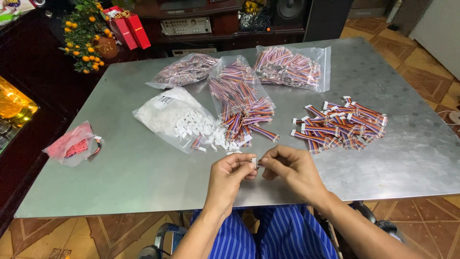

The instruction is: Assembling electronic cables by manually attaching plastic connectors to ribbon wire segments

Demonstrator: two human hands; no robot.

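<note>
over the near edge of the dull grey metal tabletop (143, 177), set on a patterned tile floor (431, 62) beside a dark cabinet (215, 29), i see my left hand (229, 178) and right hand (294, 169) pinching a small white connector (255, 162) between closed fingers.

A grey metal bench (143, 172) stands on a patterned orange tile floor (421, 57). Behind it a dark wooden cabinet (230, 36) holds audio gear, with a small orange-fruited potted tree (84, 36) alongside.
</note>
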